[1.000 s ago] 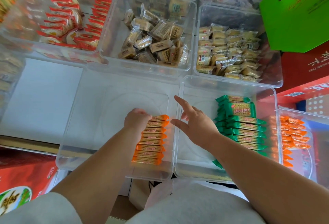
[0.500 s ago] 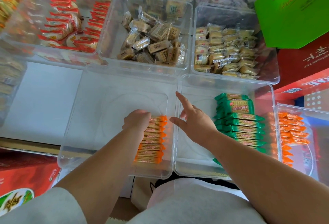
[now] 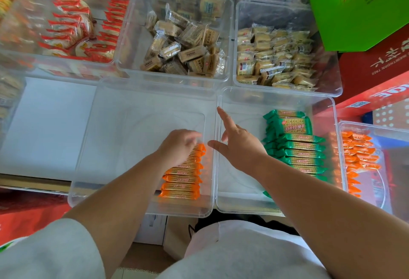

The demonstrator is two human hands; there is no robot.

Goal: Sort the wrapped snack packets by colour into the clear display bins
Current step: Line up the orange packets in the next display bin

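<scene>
Far left at the back, there was a bin of red-wrapped packets (image 3: 70, 26), kinda blurry. In front of it and further in sat the near left bin (image 3: 132, 134), mostly bare, with one neat row of orange packets (image 3: 182, 181) lined up against its right wall. The left hand (image 3: 179, 148) was down on the far end of that row with fingers bent over the top packets. It was too smeared to tell if it was actually pinching any or just resting there.

Just across the divider, the right hand (image 3: 241, 145) hovered over the left part of the next bin (image 3: 232, 188), fingers loose, index pointing away, thumb out, holding nothing. The green packets (image 3: 296, 148) were stacked along that bin's right side, one lying label-up on top.

Further right, a third bin (image 3: 376, 126) held more orange ones (image 3: 358, 157) in a column. A bright green box (image 3: 363, 8) sat up in the far right corner.
</scene>
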